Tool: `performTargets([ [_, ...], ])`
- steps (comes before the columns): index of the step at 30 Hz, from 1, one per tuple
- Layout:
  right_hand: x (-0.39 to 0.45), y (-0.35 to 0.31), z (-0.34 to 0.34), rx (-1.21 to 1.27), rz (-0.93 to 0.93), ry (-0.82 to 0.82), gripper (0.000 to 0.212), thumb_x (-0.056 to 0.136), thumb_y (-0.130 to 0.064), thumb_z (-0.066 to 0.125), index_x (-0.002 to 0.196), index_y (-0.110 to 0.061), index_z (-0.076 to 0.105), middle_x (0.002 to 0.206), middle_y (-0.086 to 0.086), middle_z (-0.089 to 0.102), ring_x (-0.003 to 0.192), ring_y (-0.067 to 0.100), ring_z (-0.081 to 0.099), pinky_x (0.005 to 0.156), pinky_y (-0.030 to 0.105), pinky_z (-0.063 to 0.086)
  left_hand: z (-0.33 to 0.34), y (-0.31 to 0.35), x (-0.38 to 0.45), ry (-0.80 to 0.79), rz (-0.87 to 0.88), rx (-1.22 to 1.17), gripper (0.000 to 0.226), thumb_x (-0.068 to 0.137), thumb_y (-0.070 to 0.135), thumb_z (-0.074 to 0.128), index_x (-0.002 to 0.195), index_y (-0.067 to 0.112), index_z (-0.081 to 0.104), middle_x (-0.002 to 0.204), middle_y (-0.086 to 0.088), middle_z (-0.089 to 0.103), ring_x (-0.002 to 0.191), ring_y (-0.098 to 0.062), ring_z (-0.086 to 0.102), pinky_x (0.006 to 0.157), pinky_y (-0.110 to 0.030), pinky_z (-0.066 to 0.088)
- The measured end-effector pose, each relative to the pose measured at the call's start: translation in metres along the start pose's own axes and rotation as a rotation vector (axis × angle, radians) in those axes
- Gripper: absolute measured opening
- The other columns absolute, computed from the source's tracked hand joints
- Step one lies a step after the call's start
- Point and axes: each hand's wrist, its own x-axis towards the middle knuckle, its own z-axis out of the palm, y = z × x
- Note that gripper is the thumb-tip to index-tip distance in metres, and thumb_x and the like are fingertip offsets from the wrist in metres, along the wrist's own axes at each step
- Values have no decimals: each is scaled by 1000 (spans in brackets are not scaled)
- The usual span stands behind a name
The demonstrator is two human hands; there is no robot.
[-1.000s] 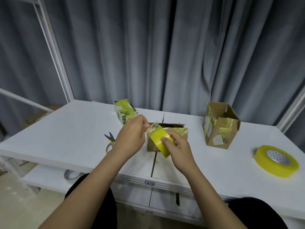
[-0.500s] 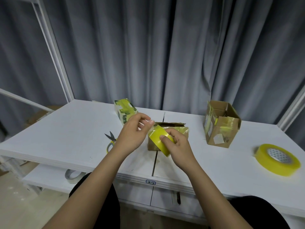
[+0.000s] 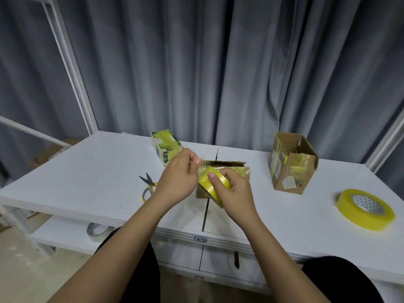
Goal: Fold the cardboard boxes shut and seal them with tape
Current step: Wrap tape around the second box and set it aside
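Cardboard boxes [image 3: 223,171] sit mid-frame on white counter [image 3: 87,171] before grey curtains [image 3: 196,62]; right hand [image 3: 235,192] grips tape roll [image 3: 213,182], left hand [image 3: 178,179] pinches its end

On the table [image 3: 87,171]: scissors [image 3: 148,184] left of the low cardboard box [image 3: 238,169], taped box [image 3: 166,146] behind-left, open box [image 3: 293,162] right, tape roll [image 3: 365,209] far right

You have three cardboard boxes on the table — one taped over at the back left [image 3: 166,146], one low in the middle behind your hands [image 3: 237,171], one open at the right [image 3: 292,163]. Three tape rolls: one yellow in hand [image 3: 213,182], one large yellow at the right [image 3: 365,208], one pale on the lower shelf [image 3: 96,232]. One pair of scissors [image 3: 148,186] — two hands.
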Motion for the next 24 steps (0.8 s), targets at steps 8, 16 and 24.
performTargets([
  [8,7,7,1,-131,70,67,35,79,-62,60,80,-28,54,68,-8,58,65,4,54,57,25,40,8,6,-1,-1,-21,-60,17,97,21,44,81,25,44,80,14,47,78,-6,45,62,-24,31],
  [16,9,17,-15,102,43,33,20,84,-36,70,101,-35,60,92,-26,64,81,-6,61,66,9,45,27,-6,21,-144,-121,-266,17,94,31,55,84,18,51,75,7,49,63,0,45,66,-15,38],
  [24,2,51,-41,331,113,-3,15,93,-20,61,108,-20,59,99,3,68,84,12,63,75,25,49,51,2,37,34,44,-137,17,88,21,63,75,14,54,69,7,45,67,-13,45,70,-38,45],
])
